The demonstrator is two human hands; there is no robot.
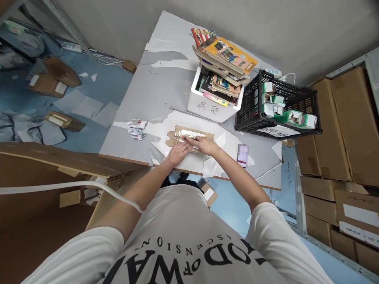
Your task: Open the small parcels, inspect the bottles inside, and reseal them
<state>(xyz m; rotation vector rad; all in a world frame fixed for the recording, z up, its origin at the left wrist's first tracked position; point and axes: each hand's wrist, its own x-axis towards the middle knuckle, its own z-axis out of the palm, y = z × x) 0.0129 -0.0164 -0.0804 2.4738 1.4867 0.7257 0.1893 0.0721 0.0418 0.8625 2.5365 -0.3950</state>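
A flat brown cardboard parcel (209, 137) with shiny clear tape and a white label lies near the table's front edge. My left hand (178, 153) rests on its near side, fingers stretched out and holding nothing. Over the middle of the parcel, my right hand (206, 145) is closed around a slim dark tool (189, 139) with a red part, its tip pointing left across the taped end. Whether it is a cutter or a pen is too small to tell. The fingertips of both hands are close together.
Crumpled paper (136, 129) lies left of the parcel, a phone (242, 155) right. Behind stand a white bin (204, 103) heaped with books (227, 59) and a black crate (251, 98) of small boxes. A large open carton (59, 157) is at left; stacked cartons (352, 126) line the right.
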